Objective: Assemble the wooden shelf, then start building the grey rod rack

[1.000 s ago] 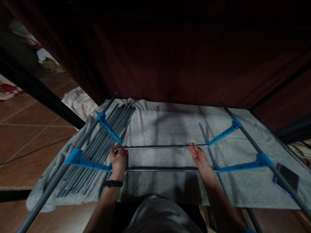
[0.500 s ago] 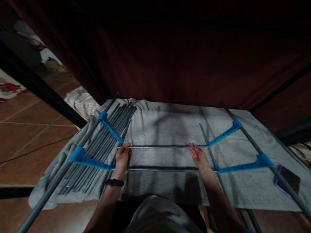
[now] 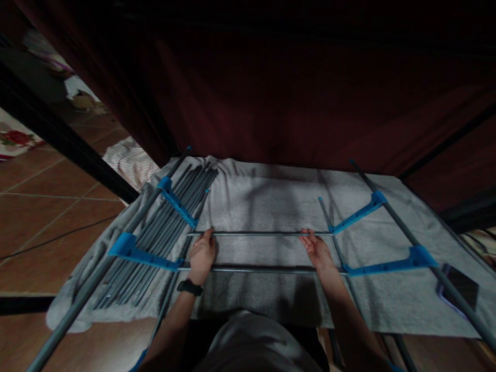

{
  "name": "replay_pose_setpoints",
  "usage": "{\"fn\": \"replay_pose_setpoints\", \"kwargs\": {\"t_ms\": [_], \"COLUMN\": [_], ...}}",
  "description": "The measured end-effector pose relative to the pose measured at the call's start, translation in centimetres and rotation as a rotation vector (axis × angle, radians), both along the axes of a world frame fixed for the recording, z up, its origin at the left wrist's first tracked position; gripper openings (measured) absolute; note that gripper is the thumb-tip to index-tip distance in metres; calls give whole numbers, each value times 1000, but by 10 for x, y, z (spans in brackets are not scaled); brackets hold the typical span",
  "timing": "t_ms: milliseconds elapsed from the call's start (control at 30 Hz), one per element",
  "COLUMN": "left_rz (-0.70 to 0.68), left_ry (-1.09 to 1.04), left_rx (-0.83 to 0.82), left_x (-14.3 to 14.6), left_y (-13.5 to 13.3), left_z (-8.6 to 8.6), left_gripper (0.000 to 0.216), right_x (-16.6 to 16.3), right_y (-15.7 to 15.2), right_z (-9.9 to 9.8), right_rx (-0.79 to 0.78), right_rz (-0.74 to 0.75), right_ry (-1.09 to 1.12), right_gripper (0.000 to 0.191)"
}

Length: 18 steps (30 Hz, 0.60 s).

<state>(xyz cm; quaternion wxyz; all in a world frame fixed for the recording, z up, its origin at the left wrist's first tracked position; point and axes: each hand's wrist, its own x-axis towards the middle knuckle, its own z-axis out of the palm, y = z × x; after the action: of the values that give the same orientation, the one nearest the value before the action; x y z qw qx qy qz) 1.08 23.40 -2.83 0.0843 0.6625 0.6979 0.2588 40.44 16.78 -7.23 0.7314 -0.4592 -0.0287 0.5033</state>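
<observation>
A thin grey metal tube (image 3: 256,234) spans the gap between two side frames. Near its left end, my left hand (image 3: 202,254) is closed around it, wearing a dark wristband. My right hand (image 3: 316,249) has its fingers pinched on the same tube, palm partly up, close to the right end. That end meets the upper right blue bracket (image 3: 358,212); the left end lies by the upper left blue bracket (image 3: 177,204), and I cannot tell whether it is seated. A second crosswise tube (image 3: 259,269) runs nearer me between the lower left bracket (image 3: 145,256) and lower right bracket (image 3: 389,262).
Several loose grey tubes (image 3: 166,227) lie bundled at left on a grey cloth (image 3: 267,199). A phone (image 3: 459,289) rests at the right beneath a frame pole (image 3: 405,225). Dark red fabric (image 3: 263,103) hangs behind. A cable (image 3: 62,237) crosses the tiled floor.
My left hand has slid a little rightward along the tube, and its back now faces up more. The left frame's lower pole shifted slightly. My right hand stays in place.
</observation>
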Motion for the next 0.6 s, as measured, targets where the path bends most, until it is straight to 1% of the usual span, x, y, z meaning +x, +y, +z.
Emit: {"fn": "replay_pose_setpoints", "kwargs": {"t_ms": [133,267,333,400,500,600], "left_rz": [-19,-58,-63,-56,-59,-83], "left_ry": [49,-54,-85,6,279,453], "left_rx": [63,128,124,78,-12,-32], "left_x": [1,1,2,3,5,6], "left_y": [-4,-4,-3,-4,-6,-8], "left_z": [-4,-9,-9,-7,-3,0], "left_gripper": [24,18,19,24,36,42], "right_x": [0,-1,-1,0,2,4], "right_y": [0,0,1,1,1,2], "right_z": [0,0,-1,-3,-5,-7], "right_rx": [8,3,6,5,-5,-20], "right_rz": [1,-18,-28,-20,12,21], "right_ry": [3,-9,-18,-25,-20,-17], "right_gripper": [8,10,12,13,10,9]}}
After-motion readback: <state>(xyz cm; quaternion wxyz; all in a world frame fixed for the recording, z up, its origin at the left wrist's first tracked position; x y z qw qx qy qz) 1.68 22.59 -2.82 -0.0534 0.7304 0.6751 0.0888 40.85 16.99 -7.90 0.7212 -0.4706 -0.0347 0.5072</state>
